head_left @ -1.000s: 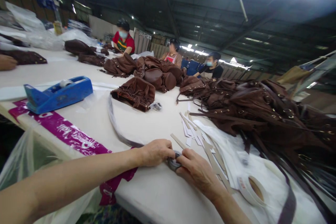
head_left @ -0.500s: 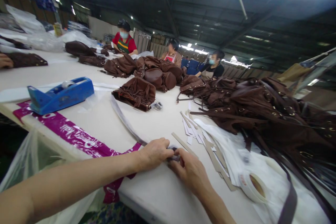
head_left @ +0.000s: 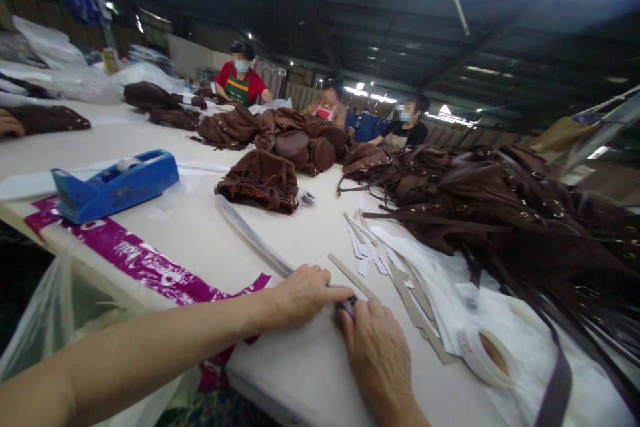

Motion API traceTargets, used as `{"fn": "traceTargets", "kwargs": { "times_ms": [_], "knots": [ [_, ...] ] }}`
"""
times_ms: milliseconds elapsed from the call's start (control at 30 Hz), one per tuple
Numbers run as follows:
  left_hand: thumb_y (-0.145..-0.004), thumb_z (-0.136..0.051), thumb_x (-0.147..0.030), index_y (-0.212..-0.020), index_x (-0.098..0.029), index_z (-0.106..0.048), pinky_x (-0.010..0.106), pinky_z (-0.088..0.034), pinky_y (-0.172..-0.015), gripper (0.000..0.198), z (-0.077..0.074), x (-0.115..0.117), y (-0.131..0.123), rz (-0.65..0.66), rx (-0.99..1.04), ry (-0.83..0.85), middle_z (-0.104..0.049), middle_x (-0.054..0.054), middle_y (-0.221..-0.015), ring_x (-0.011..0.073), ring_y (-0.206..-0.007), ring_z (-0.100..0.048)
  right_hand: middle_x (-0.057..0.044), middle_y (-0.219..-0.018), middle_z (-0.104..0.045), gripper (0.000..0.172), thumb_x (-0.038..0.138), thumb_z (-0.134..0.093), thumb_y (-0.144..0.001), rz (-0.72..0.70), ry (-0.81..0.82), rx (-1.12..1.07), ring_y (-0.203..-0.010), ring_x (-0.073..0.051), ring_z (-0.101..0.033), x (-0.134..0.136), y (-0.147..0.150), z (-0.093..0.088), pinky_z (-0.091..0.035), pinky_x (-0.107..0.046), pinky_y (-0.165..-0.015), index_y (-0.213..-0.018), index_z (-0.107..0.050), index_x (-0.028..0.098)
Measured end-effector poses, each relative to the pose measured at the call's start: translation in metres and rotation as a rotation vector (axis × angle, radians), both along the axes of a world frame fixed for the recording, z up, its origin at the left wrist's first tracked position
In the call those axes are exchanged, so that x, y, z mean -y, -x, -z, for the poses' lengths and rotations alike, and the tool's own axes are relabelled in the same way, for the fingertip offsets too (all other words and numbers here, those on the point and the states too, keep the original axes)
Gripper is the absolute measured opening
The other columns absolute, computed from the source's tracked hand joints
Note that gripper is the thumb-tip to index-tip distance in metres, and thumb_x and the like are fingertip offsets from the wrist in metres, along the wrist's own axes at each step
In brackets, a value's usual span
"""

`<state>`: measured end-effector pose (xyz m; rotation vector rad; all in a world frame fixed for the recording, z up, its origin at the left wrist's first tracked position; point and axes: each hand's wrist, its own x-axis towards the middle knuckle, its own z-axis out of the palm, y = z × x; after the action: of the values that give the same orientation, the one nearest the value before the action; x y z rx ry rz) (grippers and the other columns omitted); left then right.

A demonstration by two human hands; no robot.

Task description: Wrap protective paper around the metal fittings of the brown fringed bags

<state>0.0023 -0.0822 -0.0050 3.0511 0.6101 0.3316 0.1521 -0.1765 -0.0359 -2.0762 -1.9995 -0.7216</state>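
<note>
A long strap (head_left: 255,237) in a greyish clear wrap runs over the white table from a small brown bag (head_left: 263,181) toward my hands. My left hand (head_left: 307,292) is closed over the strap, index finger stretched to the right. At the strap's near end my right hand (head_left: 377,341), back upward, has its fingers curled on a small dark wrapped part (head_left: 347,305); most of that part is hidden. Beside the bag lies a small grey wrapped piece (head_left: 307,199), too small to name.
A blue tape dispenser (head_left: 120,185) stands at left on purple-printed plastic (head_left: 145,257). Card strips (head_left: 407,300), a tape roll (head_left: 486,355) and white sheeting lie at right. Brown bags (head_left: 475,193) are heaped behind. Several co-workers sit across; another person's hand (head_left: 10,123) shows at far left.
Both hands have shifted slightly right with the strap end, and my right hand has turned back upward. The strap lies straighter. The co-worker in red has reached an arm out.
</note>
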Motion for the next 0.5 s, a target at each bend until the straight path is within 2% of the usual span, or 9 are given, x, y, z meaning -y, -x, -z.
{"fn": "traceTargets", "kwargs": {
  "times_ms": [133, 233, 333, 433, 500],
  "knots": [
    [-0.079, -0.047, -0.006, -0.109, -0.020, -0.053, 0.026, -0.042, -0.069, 0.034, 0.005, 0.002, -0.008, -0.039, 0.052, 0.139, -0.059, 0.003, -0.087, 0.0195, -0.081, -0.055, -0.008, -0.074, -0.059, 0.019, 0.030, -0.053, -0.091, 0.116, 0.028, -0.037, -0.071, -0.025, -0.058, -0.015, 0.008, -0.006, -0.037, -0.034, -0.060, -0.077, -0.058, 0.018],
    [-0.077, -0.049, -0.006, -0.103, -0.019, -0.054, 0.026, -0.043, -0.069, 0.030, 0.007, 0.003, -0.009, -0.024, 0.044, 0.138, -0.059, 0.003, -0.089, 0.0195, -0.082, -0.055, -0.008, -0.076, -0.061, 0.017, 0.028, -0.053, -0.090, 0.109, 0.086, -0.131, -0.073, -0.024, -0.060, -0.016, 0.002, -0.013, -0.039, -0.032, -0.060, -0.077, -0.059, 0.019],
    [-0.080, -0.050, -0.009, -0.105, -0.020, -0.053, 0.026, -0.045, -0.066, 0.028, 0.006, 0.004, -0.007, 0.034, -0.002, 0.104, -0.060, 0.004, -0.093, 0.0201, -0.082, -0.057, -0.005, -0.082, -0.062, 0.005, 0.025, -0.061, -0.084, -0.088, 0.250, -0.286, -0.078, -0.021, -0.061, -0.011, -0.018, -0.026, -0.042, -0.029, -0.065, -0.085, -0.061, 0.020],
    [-0.086, -0.046, -0.011, -0.109, -0.016, -0.051, 0.030, -0.048, -0.070, 0.025, 0.007, 0.006, -0.009, 0.080, -0.012, 0.029, -0.061, 0.008, -0.099, 0.0215, -0.084, -0.058, -0.002, -0.086, -0.061, 0.013, 0.013, -0.059, -0.081, -0.336, 0.392, -0.366, -0.081, -0.018, -0.060, -0.008, -0.040, -0.036, -0.044, -0.027, -0.069, -0.091, -0.060, 0.022],
    [-0.089, -0.041, -0.010, -0.116, -0.014, -0.048, 0.032, -0.049, -0.071, 0.028, 0.009, 0.009, -0.011, 0.007, -0.006, -0.002, -0.062, 0.010, -0.100, 0.0223, -0.084, -0.059, -0.002, -0.084, -0.061, 0.013, 0.010, -0.055, -0.082, -0.388, 0.396, -0.313, -0.078, -0.018, -0.060, -0.009, -0.048, -0.036, -0.043, -0.026, -0.069, -0.086, -0.059, 0.021]
  ]
}}
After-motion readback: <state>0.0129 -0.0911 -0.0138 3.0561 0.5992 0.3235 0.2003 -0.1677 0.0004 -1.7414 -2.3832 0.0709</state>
